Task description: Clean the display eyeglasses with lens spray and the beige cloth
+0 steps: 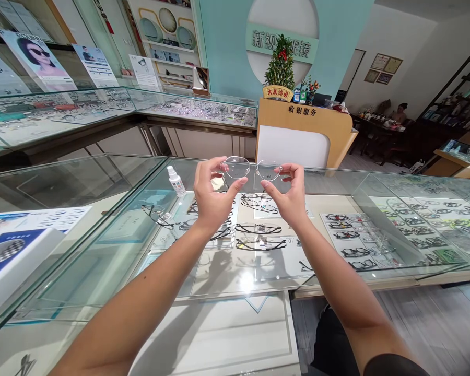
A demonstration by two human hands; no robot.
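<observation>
A pair of thin-rimmed eyeglasses (pixel 237 167) with clear round lenses is held up in front of me, above the glass counter. My left hand (pixel 213 193) pinches its left side between thumb and fingers. On the opposite side, my right hand (pixel 290 193) grips the frame in the same way. Below them, a small white spray bottle (pixel 176 181) stands upright on the counter top to the left. A pale crumpled cloth (pixel 218 181) shows partly behind my left hand. Dark-framed glasses (pixel 159 215) rest on the glass near the bottle.
Under the glass counter (pixel 227 284) lie rows of eyeglasses (pixel 260 244). A blue and white box (pixel 15 256) sits at the left. Further back are more display cases (pixel 196 110), a wooden cashier desk (pixel 293 133) with a plant (pixel 280 65), and a seated person (pixel 398 115).
</observation>
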